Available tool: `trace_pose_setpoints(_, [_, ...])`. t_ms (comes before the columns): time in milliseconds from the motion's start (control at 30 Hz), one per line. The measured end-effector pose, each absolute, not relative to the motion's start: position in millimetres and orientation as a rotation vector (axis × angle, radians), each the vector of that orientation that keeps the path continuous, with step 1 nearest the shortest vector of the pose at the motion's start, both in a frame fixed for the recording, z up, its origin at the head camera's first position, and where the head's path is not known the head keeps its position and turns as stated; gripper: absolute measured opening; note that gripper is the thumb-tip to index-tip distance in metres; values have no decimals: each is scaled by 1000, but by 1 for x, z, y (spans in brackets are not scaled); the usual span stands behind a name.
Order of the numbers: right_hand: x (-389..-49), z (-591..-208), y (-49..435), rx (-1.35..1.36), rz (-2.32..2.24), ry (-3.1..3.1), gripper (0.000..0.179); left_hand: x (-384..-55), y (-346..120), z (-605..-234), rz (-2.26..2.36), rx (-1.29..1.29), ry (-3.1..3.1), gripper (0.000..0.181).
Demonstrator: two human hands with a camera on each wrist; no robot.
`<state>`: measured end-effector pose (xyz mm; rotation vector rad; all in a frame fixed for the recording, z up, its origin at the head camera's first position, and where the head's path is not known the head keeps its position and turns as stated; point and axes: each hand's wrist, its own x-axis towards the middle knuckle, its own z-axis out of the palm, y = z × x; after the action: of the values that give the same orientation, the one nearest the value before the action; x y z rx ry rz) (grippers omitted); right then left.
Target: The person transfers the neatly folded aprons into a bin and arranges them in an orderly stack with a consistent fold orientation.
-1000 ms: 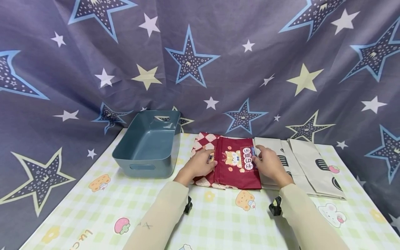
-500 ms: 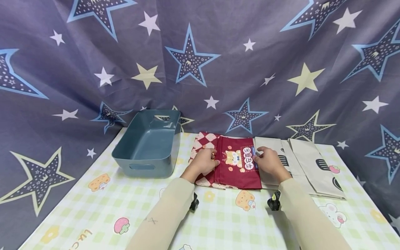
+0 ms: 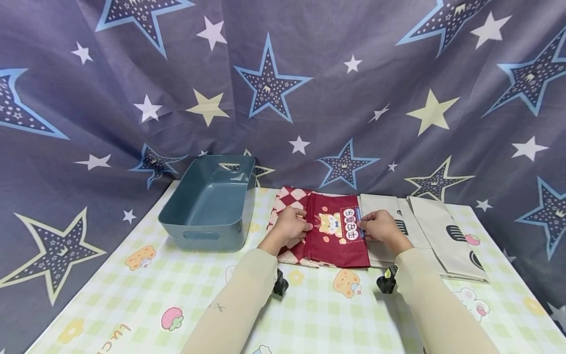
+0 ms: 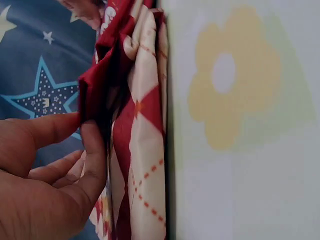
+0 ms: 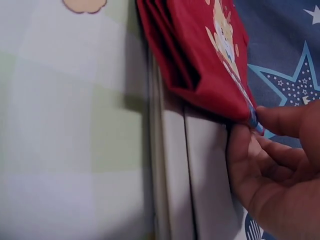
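A folded dark-red cloth [image 3: 338, 253] with a cartoon animal and white characters lies between my hands. At its left edge, my left hand [image 3: 289, 227] pinches the fabric between thumb and finger; the left wrist view shows the pinched red fold [image 4: 95, 92]. My right hand [image 3: 381, 227] pinches the opposite edge by a blue label [image 5: 254, 119]. Under the left part is a folded red-and-cream diamond-patterned cloth [image 3: 287, 199]. Folded off-white cloth [image 3: 435, 221] with black prints lies to the right, partly beneath the red one.
A blue-grey plastic bin [image 3: 208, 236] with handle slots stands at the back left of the table. The table has a green checked cover [image 3: 309, 319] with cartoon prints. A star-patterned curtain [image 3: 380, 54] hangs right behind the table.
My left hand has shifted slightly right onto the red cloth's left edge. The right hand's fingers have lowered and drawn together at its right edge. The bin has stayed put.
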<state>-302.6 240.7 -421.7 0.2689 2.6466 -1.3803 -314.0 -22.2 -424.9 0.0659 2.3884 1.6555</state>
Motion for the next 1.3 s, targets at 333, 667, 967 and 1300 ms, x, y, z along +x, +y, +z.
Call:
trace_pose_setpoints(333, [-303,-416,245,215,-1511,2476,21,-317,-16,-424,1726,-119,2317,35])
trace_pose_setpoints(667, [-304,-413,245,273,-1677,2347,22,-314,-10,-421,1872,-214,2149,41])
trace_pose_setpoints(967, [-300,-408,241,272,-1790,2278,30,-317,-10,-429,2053,-189,1923,50])
trace_pose_setpoints(1300, [-299,-399,244,189,-1922,2219,34,-321,-12,-425,2117,-178,1817,54])
